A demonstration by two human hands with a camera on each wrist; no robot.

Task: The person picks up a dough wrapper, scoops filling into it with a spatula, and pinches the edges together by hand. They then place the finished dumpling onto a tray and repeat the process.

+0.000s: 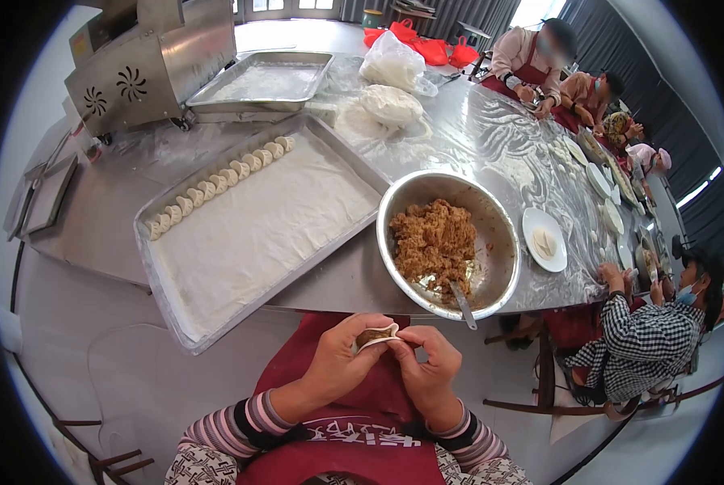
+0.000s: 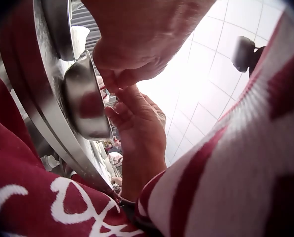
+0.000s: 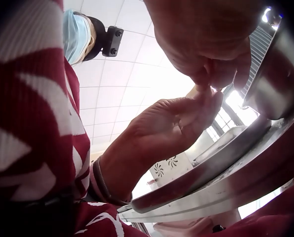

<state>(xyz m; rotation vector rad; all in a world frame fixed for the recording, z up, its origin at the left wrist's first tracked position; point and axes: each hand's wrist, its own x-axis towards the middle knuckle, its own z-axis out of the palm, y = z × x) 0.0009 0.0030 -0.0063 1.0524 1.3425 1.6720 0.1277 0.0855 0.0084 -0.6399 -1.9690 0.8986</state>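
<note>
A metal table dusted with flour is spread across the middle of the head view. At its upper left a steel machine is seen, with people at the upper right and right edge. A large tray, lined with a pale sheet, is set left of centre; a second tray is placed above it. A metal bowl is stood right of centre, close beside the large tray. A dark red apron is shown at the bottom centre.

Below the bowl, at lower centre, an unsealed dumpling is held between the left hand and the right hand. By the left thumb and fingers its left side is pinched; by the right thumb and forefinger its right edge is pinched. Its brown middle is left exposed; in both wrist views it is mostly hidden by the hands.

Brown filling is heaped in the bowl, where a spoon is leaned on the lower rim. Finished dumplings are lined up along the large tray's upper left side. Wrappers are laid on a white plate right of the bowl.
</note>
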